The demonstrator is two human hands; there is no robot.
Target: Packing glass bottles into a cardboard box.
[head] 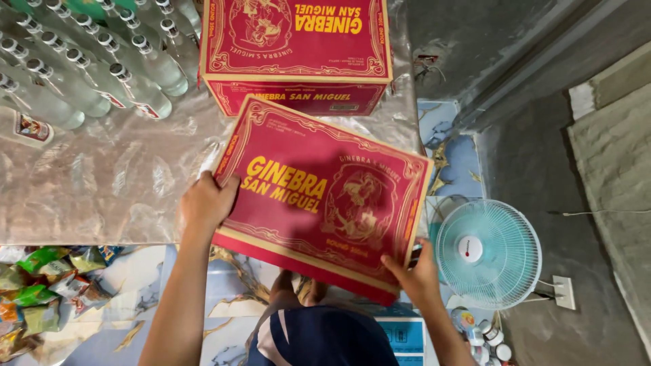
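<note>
Both hands hold a red box (322, 200) in the middle of the frame. The left hand (207, 203) grips its left edge; the right hand (417, 271) grips the lower right corner. Keep it level. A second red box (298, 51) and bottles (95, 68) crowd the top; the fan (488, 252) stands near, lower right.

A flat red cardboard carton with gold print (319, 196) is tilted over the tabletop's (102, 183) edge. A second matching red carton (296, 51) stands behind it. Colourful snack packets (41, 291) are heaped lower left.
</note>
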